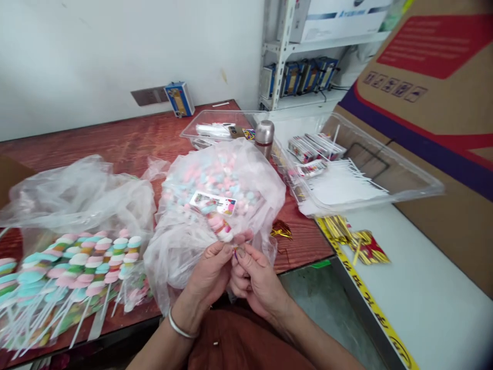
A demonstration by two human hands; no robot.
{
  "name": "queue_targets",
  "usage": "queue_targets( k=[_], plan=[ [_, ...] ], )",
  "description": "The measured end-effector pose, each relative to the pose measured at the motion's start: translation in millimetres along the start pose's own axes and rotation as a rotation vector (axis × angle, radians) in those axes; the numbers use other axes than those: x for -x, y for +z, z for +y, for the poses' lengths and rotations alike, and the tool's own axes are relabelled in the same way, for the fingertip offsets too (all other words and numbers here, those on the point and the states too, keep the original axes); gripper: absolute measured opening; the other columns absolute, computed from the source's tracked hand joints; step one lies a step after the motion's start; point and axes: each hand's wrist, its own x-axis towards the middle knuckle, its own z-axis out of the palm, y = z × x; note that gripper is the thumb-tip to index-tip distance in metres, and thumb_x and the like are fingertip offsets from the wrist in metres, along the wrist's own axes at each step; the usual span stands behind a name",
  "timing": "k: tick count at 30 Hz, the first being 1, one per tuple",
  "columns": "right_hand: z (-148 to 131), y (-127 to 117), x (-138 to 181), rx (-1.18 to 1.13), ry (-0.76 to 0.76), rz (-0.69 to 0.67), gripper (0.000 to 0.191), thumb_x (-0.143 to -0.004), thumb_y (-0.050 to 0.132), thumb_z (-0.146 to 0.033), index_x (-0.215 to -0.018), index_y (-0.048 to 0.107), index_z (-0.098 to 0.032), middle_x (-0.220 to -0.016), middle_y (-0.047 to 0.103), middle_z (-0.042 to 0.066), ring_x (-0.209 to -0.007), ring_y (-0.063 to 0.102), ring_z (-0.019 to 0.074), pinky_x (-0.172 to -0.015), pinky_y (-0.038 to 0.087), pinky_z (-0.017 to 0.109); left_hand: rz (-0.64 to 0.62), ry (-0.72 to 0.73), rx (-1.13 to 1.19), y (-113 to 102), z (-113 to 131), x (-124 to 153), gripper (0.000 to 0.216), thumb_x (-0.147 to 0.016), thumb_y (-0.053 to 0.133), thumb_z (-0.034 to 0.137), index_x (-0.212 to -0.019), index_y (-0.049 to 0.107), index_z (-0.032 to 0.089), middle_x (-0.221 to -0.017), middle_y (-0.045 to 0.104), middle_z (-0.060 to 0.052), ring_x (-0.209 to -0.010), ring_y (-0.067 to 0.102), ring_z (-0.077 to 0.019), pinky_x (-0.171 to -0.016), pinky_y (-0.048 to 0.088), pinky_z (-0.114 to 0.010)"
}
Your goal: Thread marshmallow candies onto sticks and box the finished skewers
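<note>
My left hand (210, 275) and my right hand (256, 280) meet at the table's near edge, fingers pinched together. Between them they hold a marshmallow lollipop (220, 225) in a clear sleeve with a printed label card (214, 203) at its top. A thin gold twist tie seems pinched at the sleeve's neck, too small to be sure. Just behind lies an open plastic bag of pink and blue marshmallows (215, 177). A silver bangle circles my left wrist.
Packed lollipops on white sticks (65, 272) lie in a plastic bag at left. A clear tray (404, 177) at right holds white sticks and label cards. Gold twist ties (352, 239) lie below it. A steel flask (264, 134), another clear tray, shelving and a large cardboard box stand behind.
</note>
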Motion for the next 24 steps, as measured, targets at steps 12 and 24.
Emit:
queue_targets(
  k=[12, 24],
  plan=[
    [-70.0, -99.8, 42.3, 1.663, -0.383, 0.445, 0.025, -0.096, 0.047, -0.019, -0.109, 0.068, -0.023, -0.099, 0.065, 0.006, -0.092, 0.063, 0.02, -0.08, 0.046, 0.03, 0.16, 0.118, -0.125, -7.0, 20.4, -6.3, 0.025, -0.057, 0.091, 0.033, -0.071, 0.078, 0.017, -0.075, 0.074, -0.004, -0.067, 0.068, -0.0157, -0.067, 0.056, -0.027],
    [-78.0, -119.9, 36.1, 1.517, -0.427, 0.351, 0.018, -0.094, 0.052, -0.022, -0.086, 0.069, -0.022, -0.089, 0.063, 0.004, -0.086, 0.062, 0.0179, -0.077, 0.047, 0.029, 0.145, 0.374, -1.0, -9.8, 26.2, 3.2, 0.023, -0.09, 0.06, 0.034, -0.073, 0.064, 0.019, -0.07, 0.056, 0.001, -0.069, 0.05, -0.014, -0.065, 0.041, -0.024]
  ],
)
